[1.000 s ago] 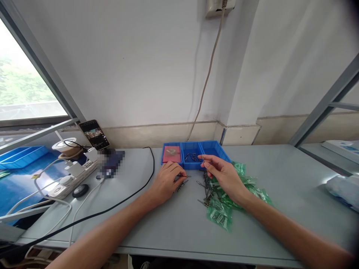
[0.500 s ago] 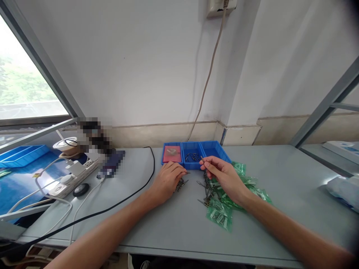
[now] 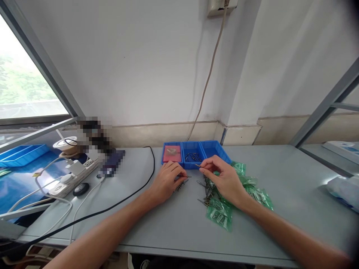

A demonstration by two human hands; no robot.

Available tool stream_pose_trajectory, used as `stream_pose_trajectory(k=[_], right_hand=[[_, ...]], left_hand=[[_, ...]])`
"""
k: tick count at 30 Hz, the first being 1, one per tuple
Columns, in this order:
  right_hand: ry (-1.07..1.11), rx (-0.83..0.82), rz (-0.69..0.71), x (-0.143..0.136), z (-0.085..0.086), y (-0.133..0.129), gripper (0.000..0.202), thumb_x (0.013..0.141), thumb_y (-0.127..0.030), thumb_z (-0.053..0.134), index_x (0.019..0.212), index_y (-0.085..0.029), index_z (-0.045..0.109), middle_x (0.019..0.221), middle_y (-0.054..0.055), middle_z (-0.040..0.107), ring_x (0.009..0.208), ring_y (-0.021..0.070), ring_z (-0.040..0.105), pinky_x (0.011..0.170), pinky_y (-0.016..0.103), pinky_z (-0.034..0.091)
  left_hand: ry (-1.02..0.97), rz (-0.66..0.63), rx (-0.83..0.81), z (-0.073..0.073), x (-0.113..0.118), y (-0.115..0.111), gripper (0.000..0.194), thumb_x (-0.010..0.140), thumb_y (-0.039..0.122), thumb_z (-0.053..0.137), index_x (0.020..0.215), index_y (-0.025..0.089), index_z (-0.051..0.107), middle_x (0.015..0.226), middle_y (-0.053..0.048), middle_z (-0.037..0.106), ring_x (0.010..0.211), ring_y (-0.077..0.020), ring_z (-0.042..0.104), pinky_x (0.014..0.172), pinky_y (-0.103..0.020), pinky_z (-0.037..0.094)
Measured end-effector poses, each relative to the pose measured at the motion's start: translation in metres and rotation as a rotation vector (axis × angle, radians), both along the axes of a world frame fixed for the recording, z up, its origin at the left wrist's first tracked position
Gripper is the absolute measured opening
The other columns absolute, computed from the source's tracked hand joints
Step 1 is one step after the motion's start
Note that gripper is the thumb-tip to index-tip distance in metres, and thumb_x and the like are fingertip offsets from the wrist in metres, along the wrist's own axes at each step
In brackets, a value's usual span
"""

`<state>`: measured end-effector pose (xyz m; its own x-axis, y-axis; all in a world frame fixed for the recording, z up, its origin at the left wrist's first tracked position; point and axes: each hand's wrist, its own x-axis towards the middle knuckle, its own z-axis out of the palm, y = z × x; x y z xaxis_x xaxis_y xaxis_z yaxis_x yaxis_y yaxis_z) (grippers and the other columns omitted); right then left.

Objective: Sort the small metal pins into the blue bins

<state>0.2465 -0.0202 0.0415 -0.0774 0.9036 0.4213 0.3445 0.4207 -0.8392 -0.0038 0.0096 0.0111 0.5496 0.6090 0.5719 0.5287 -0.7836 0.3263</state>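
My right hand (image 3: 220, 177) pinches a thin metal pin with a brass-coloured part (image 3: 198, 165) between thumb and fingertips, just in front of the blue bins. Across from it, my left hand (image 3: 169, 180) is closed in a pinch on another slim metal pin (image 3: 189, 176), whose tip sticks out to the right. Several loose pins (image 3: 182, 185) lie on the table beside the left fingers. Under and beside my right hand is a pile of dark metal pins (image 3: 206, 192) with green plastic bags (image 3: 220, 215) of similar parts.
Three joined blue bins (image 3: 214, 149) stand at the back; the middle one holds several pins, the left one a red piece (image 3: 172, 154) with a small clear bag. To the left are a black cable (image 3: 120, 203), a power strip (image 3: 60, 186) and a round black object (image 3: 81, 189).
The pin in my right hand has tipped from steep to nearly level, pointing left, and sits slightly lower. My left thumb has shifted, and the pin there shows a little more.
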Motion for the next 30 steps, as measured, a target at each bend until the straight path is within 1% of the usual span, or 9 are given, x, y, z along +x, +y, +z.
stream_pose_trajectory(k=[3, 6, 9, 14, 17, 22, 27, 29, 30], right_hand=[[0.046, -0.065, 0.042, 0.0003, 0.0007, 0.0005, 0.022, 0.095, -0.049, 0.076, 0.097, -0.027, 0.073, 0.09, 0.003, 0.071, 0.083, 0.0232, 0.065, 0.08, 0.038, 0.053], [0.167, -0.227, 0.137, 0.0018, 0.0012, 0.0026, 0.031, 0.096, -0.056, 0.073, 0.102, -0.025, 0.074, 0.091, 0.003, 0.071, 0.074, 0.0193, 0.059, 0.072, 0.034, 0.05], [0.313, -0.365, 0.225, 0.0025, 0.0019, 0.0035, 0.038, 0.097, -0.06, 0.072, 0.103, -0.022, 0.074, 0.092, 0.003, 0.068, 0.071, 0.0163, 0.054, 0.067, 0.031, 0.048], [0.485, -0.452, 0.275, 0.0013, 0.0052, 0.003, 0.038, 0.092, -0.058, 0.079, 0.1, -0.022, 0.072, 0.087, 0.0, 0.063, 0.067, 0.0136, 0.05, 0.062, 0.029, 0.044], [0.445, -0.416, 0.251, 0.0005, 0.0054, 0.003, 0.035, 0.092, -0.056, 0.08, 0.102, -0.023, 0.069, 0.09, 0.0, 0.064, 0.07, 0.0146, 0.054, 0.065, 0.029, 0.046], [0.166, -0.215, 0.15, -0.0009, -0.0004, 0.0019, 0.028, 0.096, -0.053, 0.075, 0.097, -0.026, 0.065, 0.083, -0.001, 0.06, 0.074, 0.0198, 0.057, 0.068, 0.033, 0.051], [-0.084, 0.027, 0.045, -0.001, -0.0013, -0.0028, 0.019, 0.101, -0.045, 0.069, 0.093, -0.028, 0.07, 0.098, 0.005, 0.065, 0.085, 0.0243, 0.062, 0.073, 0.037, 0.052], [-0.105, 0.05, 0.048, -0.0013, -0.0002, -0.0039, 0.019, 0.101, -0.045, 0.069, 0.092, -0.028, 0.072, 0.099, 0.006, 0.065, 0.086, 0.0249, 0.063, 0.074, 0.037, 0.052], [-0.082, 0.029, 0.06, -0.0015, 0.0002, -0.004, 0.019, 0.101, -0.046, 0.069, 0.093, -0.028, 0.073, 0.098, 0.005, 0.065, 0.086, 0.0246, 0.063, 0.073, 0.037, 0.052]], left_hand=[[0.01, 0.003, 0.011, -0.0013, -0.0001, 0.001, 0.011, 0.109, 0.028, 0.063, 0.103, 0.02, 0.068, 0.101, -0.005, 0.072, 0.096, -0.022, 0.06, 0.089, -0.037, 0.047], [0.017, 0.0, 0.034, -0.0028, 0.0002, 0.0021, 0.016, 0.112, 0.028, 0.056, 0.108, 0.02, 0.069, 0.104, -0.006, 0.073, 0.097, -0.022, 0.061, 0.089, -0.038, 0.047], [0.025, 0.006, 0.04, -0.0044, 0.0006, 0.0028, 0.022, 0.114, 0.029, 0.051, 0.11, 0.02, 0.071, 0.106, -0.007, 0.074, 0.098, -0.0223, 0.062, 0.089, -0.038, 0.048], [0.022, 0.006, 0.03, -0.0035, 0.001, 0.0017, 0.02, 0.114, 0.029, 0.052, 0.11, 0.021, 0.07, 0.106, -0.006, 0.073, 0.098, -0.0221, 0.062, 0.09, -0.038, 0.047], [0.019, 0.003, 0.006, -0.0011, 0.0007, 0.0002, 0.013, 0.111, 0.028, 0.059, 0.105, 0.02, 0.069, 0.103, -0.005, 0.072, 0.097, -0.022, 0.061, 0.089, -0.037, 0.046], [0.014, 0.004, -0.021, -0.0006, -0.0004, -0.0008, 0.011, 0.108, 0.027, 0.065, 0.099, 0.02, 0.066, 0.099, -0.004, 0.069, 0.095, -0.0217, 0.059, 0.087, -0.036, 0.045], [0.006, -0.002, -0.019, -0.0026, -0.0003, 0.0005, 0.01, 0.106, 0.026, 0.067, 0.098, 0.02, 0.066, 0.097, -0.004, 0.069, 0.094, -0.0214, 0.059, 0.087, -0.036, 0.045], [0.012, -0.005, -0.012, -0.0027, -0.0002, 0.0012, 0.01, 0.107, 0.027, 0.066, 0.1, 0.021, 0.068, 0.098, -0.004, 0.07, 0.094, -0.0215, 0.06, 0.087, -0.036, 0.046], [0.016, -0.007, -0.005, -0.0027, -0.0001, 0.0016, 0.01, 0.108, 0.028, 0.065, 0.102, 0.021, 0.068, 0.099, -0.004, 0.071, 0.095, -0.0216, 0.06, 0.087, -0.036, 0.046]])
